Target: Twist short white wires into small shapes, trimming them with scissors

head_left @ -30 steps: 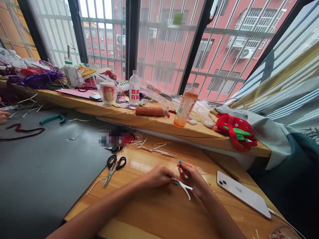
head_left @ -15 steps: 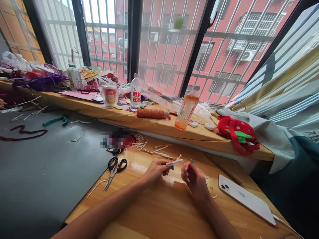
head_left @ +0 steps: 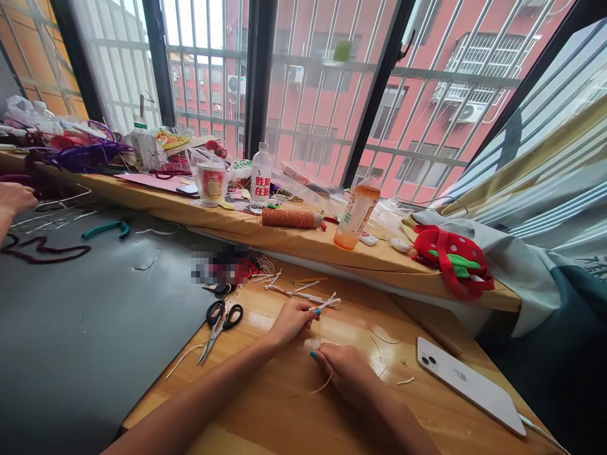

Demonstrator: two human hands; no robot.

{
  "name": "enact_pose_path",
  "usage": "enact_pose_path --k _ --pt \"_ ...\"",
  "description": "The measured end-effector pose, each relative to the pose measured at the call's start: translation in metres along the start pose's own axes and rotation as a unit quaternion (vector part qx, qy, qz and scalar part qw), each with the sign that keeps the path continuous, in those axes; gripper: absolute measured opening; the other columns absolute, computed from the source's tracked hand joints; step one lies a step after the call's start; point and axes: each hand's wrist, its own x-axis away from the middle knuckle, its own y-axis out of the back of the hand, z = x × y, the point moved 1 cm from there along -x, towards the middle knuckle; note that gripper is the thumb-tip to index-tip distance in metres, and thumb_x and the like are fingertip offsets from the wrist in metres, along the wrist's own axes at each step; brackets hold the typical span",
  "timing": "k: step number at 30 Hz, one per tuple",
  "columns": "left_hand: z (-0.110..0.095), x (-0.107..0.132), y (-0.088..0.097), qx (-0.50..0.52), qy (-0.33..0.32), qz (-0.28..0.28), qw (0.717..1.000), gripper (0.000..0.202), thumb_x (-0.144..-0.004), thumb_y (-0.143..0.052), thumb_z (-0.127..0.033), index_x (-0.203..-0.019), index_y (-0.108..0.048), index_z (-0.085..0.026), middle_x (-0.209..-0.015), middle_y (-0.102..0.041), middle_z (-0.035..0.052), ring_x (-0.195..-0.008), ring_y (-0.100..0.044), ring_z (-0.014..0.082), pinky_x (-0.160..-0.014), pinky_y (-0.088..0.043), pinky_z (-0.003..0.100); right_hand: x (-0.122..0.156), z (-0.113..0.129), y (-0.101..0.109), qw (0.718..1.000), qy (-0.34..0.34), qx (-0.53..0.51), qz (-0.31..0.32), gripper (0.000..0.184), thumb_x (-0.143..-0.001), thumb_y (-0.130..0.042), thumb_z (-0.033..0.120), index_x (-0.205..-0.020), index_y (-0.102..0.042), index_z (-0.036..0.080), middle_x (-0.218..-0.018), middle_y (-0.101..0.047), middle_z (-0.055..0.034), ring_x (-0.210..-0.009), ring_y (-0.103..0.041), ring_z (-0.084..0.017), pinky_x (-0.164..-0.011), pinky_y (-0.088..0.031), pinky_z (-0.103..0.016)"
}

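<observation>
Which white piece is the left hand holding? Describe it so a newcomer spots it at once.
Find the wooden table below the windowsill, then the left hand over it. It pinches a thin white piece that forks at its far end. Similar white strips lie on the table just beyond; this one is held in the hand.

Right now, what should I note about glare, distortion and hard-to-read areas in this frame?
Head view: glare whitens spots on the wooden table; the window frames fan outward toward the top, suggesting wide-angle distortion; a pixelated patch hides detail beyond the scissors; the thread at the right hand is faint.
</observation>
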Motion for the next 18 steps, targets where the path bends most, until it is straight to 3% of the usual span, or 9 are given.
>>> enact_pose_path --k 4,7,11,14,18 --pt "0.000 0.001 0.001 -0.124 -0.052 0.015 0.991 0.026 -0.067 -0.047 -0.031 -0.057 -0.059 -0.011 -0.042 -0.041 -0.0042 -0.044 -0.035 0.0073 -0.043 -0.024 0.019 -0.001 -0.003 0.006 0.996 0.020 -0.084 -0.004 0.050 -0.086 -0.017 0.041 -0.054 -0.047 0.018 -0.055 -0.053 -0.0011 -0.049 -0.044 -0.011 -0.048 -0.027 -0.021" --pt "-0.004 0.004 0.000 -0.187 -0.080 0.039 0.978 0.026 -0.069 -0.045 -0.028 -0.056 -0.059 -0.011 -0.042 -0.041 -0.0038 -0.044 -0.034 0.0075 -0.044 -0.024 0.018 0.001 -0.003 0.013 0.986 -0.002 -0.165 -0.009 0.050 -0.084 -0.020 0.045 -0.050 -0.045 0.018 -0.051 -0.050 -0.0001 -0.048 -0.043 -0.010 -0.049 -0.028 -0.021" --pt "-0.007 0.008 -0.003 -0.249 -0.106 0.083 0.959 0.026 -0.072 -0.042 -0.024 -0.061 -0.061 -0.011 -0.046 -0.050 -0.0014 -0.045 -0.039 0.0082 -0.045 -0.027 0.017 0.004 -0.003 0.022 0.953 -0.047 -0.298 -0.023 0.052 -0.082 -0.022 0.051 -0.049 -0.046 0.018 -0.049 -0.045 0.0006 -0.045 -0.040 -0.009 -0.048 -0.030 -0.021" --pt "-0.009 0.013 -0.003 -0.326 -0.143 0.096 0.929 0.025 -0.072 -0.040 -0.018 -0.065 -0.063 -0.012 -0.054 -0.058 0.0020 -0.049 -0.044 0.0094 -0.048 -0.030 0.017 0.006 -0.003 0.033 0.932 -0.087 -0.349 -0.033 0.052 -0.080 -0.025 0.053 -0.048 -0.046 0.018 -0.047 -0.043 0.0013 -0.042 -0.036 -0.008 -0.044 -0.028 -0.020" --pt "-0.009 0.022 -0.009 -0.357 -0.193 0.140 0.903 0.022 -0.070 -0.043 -0.014 -0.072 -0.064 -0.015 -0.069 -0.064 0.0052 -0.060 -0.051 0.0123 -0.058 -0.034 0.019 0.010 -0.002 0.048 0.909 -0.117 -0.401 0.006 0.048 -0.079 -0.032 0.051 -0.051 -0.051 0.016 -0.048 -0.046 0.0016 -0.041 -0.037 -0.007 -0.043 -0.028 -0.020"
